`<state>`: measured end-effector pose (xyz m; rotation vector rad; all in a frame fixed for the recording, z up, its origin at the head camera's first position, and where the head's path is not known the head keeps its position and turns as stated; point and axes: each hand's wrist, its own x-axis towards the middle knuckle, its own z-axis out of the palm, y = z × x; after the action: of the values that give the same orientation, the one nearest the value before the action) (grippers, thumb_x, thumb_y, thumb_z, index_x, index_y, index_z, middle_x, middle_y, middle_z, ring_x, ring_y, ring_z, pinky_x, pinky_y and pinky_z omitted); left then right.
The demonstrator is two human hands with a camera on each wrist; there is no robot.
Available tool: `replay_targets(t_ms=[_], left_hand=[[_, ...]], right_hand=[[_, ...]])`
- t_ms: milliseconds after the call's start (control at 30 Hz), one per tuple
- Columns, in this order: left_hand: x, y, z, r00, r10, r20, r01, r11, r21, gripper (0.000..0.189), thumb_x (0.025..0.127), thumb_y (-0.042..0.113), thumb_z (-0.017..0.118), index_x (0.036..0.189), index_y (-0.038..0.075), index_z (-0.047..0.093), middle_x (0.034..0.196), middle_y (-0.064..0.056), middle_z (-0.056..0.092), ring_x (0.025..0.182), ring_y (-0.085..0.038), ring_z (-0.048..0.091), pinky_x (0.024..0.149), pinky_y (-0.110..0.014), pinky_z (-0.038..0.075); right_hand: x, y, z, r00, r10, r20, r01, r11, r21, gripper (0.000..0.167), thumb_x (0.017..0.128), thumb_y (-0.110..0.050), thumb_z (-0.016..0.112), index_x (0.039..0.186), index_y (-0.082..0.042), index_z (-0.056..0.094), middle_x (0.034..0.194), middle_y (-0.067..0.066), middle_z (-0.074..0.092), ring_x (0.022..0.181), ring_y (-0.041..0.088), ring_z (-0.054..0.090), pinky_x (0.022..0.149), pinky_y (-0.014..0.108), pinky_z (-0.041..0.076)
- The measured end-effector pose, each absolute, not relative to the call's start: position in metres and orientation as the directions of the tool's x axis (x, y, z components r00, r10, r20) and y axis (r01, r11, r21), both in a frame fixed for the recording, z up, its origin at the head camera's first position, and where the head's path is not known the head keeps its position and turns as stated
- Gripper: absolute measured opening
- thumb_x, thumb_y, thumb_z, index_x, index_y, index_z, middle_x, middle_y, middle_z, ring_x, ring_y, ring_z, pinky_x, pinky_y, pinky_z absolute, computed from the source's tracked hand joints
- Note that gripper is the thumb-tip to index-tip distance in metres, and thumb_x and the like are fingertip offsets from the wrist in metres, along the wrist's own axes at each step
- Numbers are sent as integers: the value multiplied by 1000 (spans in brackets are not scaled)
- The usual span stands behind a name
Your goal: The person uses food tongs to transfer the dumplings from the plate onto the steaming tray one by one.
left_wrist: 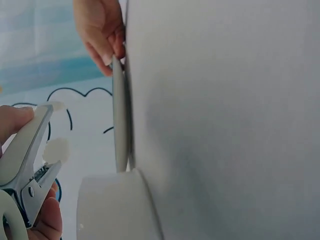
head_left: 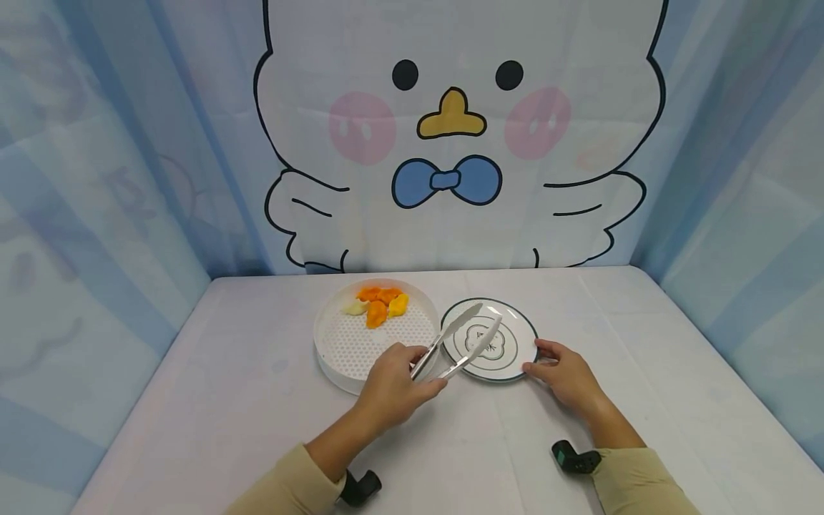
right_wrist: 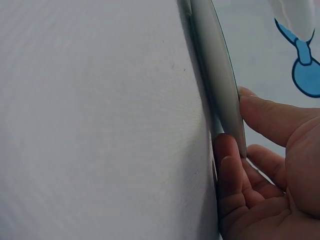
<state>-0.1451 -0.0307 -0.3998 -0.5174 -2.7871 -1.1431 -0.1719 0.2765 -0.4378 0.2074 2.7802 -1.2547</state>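
Note:
My left hand [head_left: 394, 386] grips a pair of metal tongs [head_left: 476, 346] with pale tips. The tongs' arms are spread apart over the plate's left part, with nothing between the tips. The white plate [head_left: 515, 363] has a dark rim and a flower-like print. At its right edge my right hand [head_left: 569, 375] pinches the rim, thumb on top and fingers beneath, as the right wrist view shows. Left of the plate sits a round white tray [head_left: 341, 350] with a perforated base. Orange pieces [head_left: 376, 313], a yellow piece [head_left: 398, 305] and a pale piece [head_left: 355, 307] lie at its back.
Both dishes stand on a white-covered table [head_left: 257, 400]. Behind it hangs a curtain [head_left: 450, 236] with a cartoon bird, and blue curtains [head_left: 727, 214] flank the sides. Black wrist devices [head_left: 575, 458] sit at both sleeves.

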Motion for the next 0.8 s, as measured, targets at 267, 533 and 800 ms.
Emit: replay_targets(t_ms=[267, 533, 800], left_hand=[[-138, -16, -410, -938, 283, 201, 345, 685, 642, 51, 80, 34, 84, 117, 1, 71, 85, 3, 55, 75, -13, 45, 63, -25, 39], [-135, -7, -419, -931, 291, 219, 364, 700, 615, 48, 78, 32, 86, 110, -1, 72, 82, 1, 55, 73, -12, 45, 61, -24, 39], [-132, -5, -418, -943, 278, 180, 330, 742, 583, 50, 76, 31, 87, 109, -4, 72, 85, -2, 59, 75, -13, 48, 63, -27, 41]], right_hand=[[-172, 276, -437, -985, 97, -140, 169, 654, -737, 72, 91, -27, 74, 147, 6, 41, 138, 29, 51, 118, 41, 53, 98, 53, 43], [-169, 277, -439, -983, 107, -146, 181, 650, -738, 72, 92, -26, 74, 147, 6, 41, 139, 30, 50, 119, 41, 53, 98, 53, 43], [-171, 279, -440, -989, 88, -123, 150, 654, -742, 73, 91, -29, 74, 147, 6, 42, 137, 29, 52, 116, 39, 55, 95, 51, 45]])
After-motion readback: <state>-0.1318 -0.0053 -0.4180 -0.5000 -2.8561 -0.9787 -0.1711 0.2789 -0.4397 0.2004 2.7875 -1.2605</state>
